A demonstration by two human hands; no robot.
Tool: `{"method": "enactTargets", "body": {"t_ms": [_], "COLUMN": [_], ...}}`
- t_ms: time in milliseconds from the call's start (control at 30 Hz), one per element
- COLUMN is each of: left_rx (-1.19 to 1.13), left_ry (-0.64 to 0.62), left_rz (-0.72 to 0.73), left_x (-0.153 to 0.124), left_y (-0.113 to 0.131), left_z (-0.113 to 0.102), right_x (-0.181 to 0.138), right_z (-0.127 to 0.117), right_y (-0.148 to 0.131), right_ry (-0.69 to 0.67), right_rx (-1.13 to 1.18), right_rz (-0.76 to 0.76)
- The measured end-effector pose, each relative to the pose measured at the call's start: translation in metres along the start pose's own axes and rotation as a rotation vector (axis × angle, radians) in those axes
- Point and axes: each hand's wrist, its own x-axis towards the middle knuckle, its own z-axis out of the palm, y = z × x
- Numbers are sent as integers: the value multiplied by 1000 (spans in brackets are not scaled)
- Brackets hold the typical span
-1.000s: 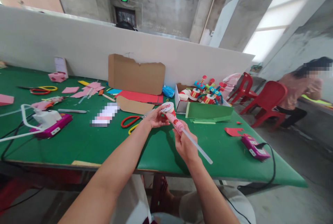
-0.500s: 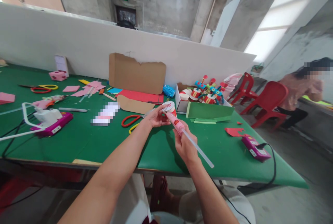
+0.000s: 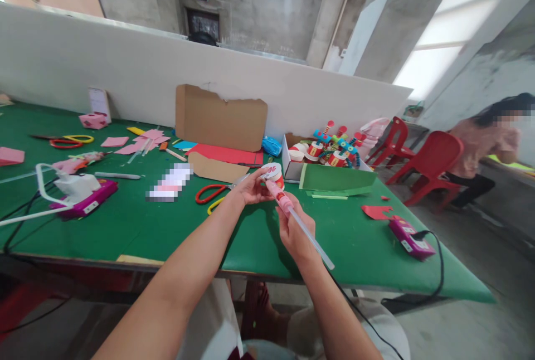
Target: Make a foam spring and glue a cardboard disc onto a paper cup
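Note:
My left hand (image 3: 253, 188) is closed round a small red and white paper cup (image 3: 273, 171), tilted so its white printed end shows. In my right hand (image 3: 297, 227) is a pink hot glue gun (image 3: 281, 197), its nozzle end at the cup; whether the tip touches cannot be made out. A long translucent glue stick (image 3: 311, 236) sticks out of the gun's back, over my right wrist. Just left of my left hand, scissors (image 3: 211, 194) with red and yellow handles lie on the green table, partly hidden by my forearm.
A white box (image 3: 292, 169) of cup figures stands behind my hands, a green sheet (image 3: 337, 180) before it. Purple power strips (image 3: 412, 238) with cords lie right and left. Brown cardboard (image 3: 221, 117) leans on the white partition. A person (image 3: 480, 145) sits far right near red chairs (image 3: 437, 168).
The back of the glue gun and its glue stick have swung slightly to the left, with my right hand. My left hand and the cup have barely moved.

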Motion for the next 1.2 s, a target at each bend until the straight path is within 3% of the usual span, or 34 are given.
{"method": "enactTargets", "body": {"t_ms": [533, 1000, 1200], "left_rx": [29, 71, 101], "left_ry": [0, -96, -126], "left_rz": [5, 15, 3], "left_x": [4, -3, -6], "left_y": [-1, 1, 3], "left_z": [-4, -1, -1], "right_x": [0, 2, 1], "right_z": [0, -6, -8], "right_y": [5, 9, 16], "right_ry": [81, 72, 150], "right_rx": [-1, 107, 131], "right_rz": [36, 76, 80]}}
